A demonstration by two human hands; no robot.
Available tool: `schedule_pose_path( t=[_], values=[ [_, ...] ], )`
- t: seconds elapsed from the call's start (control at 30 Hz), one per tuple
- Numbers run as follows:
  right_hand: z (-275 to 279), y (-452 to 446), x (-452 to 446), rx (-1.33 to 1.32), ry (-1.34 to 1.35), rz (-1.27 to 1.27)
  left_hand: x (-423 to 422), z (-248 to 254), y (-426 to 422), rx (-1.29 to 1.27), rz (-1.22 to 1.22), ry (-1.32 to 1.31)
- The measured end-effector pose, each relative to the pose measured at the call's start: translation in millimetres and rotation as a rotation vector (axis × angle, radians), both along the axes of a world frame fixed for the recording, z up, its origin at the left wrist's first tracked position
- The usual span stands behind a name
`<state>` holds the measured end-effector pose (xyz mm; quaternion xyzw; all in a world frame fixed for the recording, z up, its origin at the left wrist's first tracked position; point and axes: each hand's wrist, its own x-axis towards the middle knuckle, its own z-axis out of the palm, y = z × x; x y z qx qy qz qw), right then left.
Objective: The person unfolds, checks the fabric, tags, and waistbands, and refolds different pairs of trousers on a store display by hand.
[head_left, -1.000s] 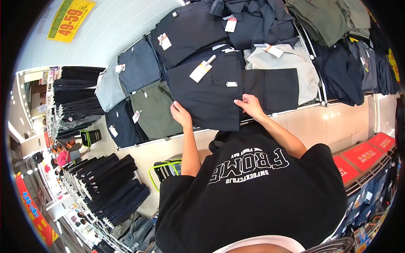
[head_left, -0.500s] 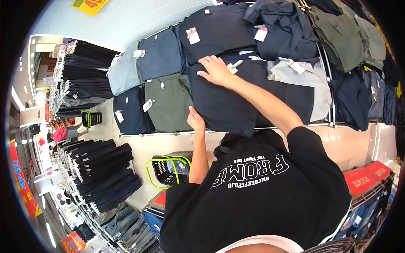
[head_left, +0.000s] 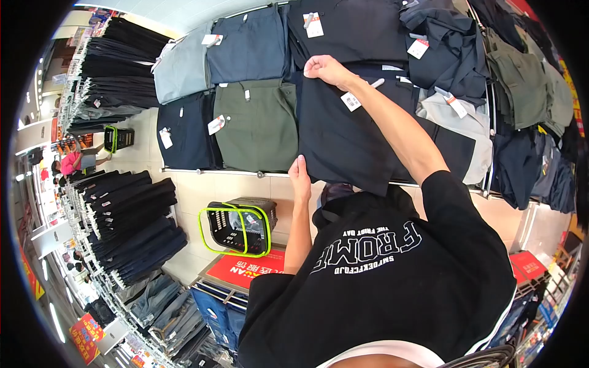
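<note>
We should draw the dark garment (head_left: pixel 343 135) evenly flat, right hand (head_left: pixel 330 70) pinching its upper corner, left hand (head_left: pixel 300 175) its lower edge.

One wide, rounded view looks forward and steeply down from the person's head. The black shirt (head_left: pixel 380 270) is nearest, filling the lower middle. Past it, the front edge of the display rack (head_left: pixel 242 172) crosses mid-view, near the left hand (head_left: pixel 300 176); the right hand (head_left: pixel 330 71) lies farther out.
</note>
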<state>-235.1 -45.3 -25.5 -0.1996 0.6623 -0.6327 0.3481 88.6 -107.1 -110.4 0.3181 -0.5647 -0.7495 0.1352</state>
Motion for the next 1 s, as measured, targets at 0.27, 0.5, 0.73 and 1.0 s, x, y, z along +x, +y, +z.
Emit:
schedule_pose_path(
  t=[0.27,0.5,0.73,1.0],
  values=[
    [-13.0,0.5,4.2,-0.081,0.05,-0.243,-3.0,12.5,12.3,-0.255,0.097,-0.067],
    [-2.6,14.3,20.0,0.033,0.341,-0.295,2.1,7.9,9.4,-0.475,0.074,-0.147],
    [30.7,154.2,91.3,0.082,0.87,-0.802,-12.6,60.8,42.6,-1.018,0.181,-0.207],
    [-35.0,351.5,189.4,0.823,0.71,-1.036,-92.9,120.6,139.6,-0.841,-0.444,0.218]
  ],
)
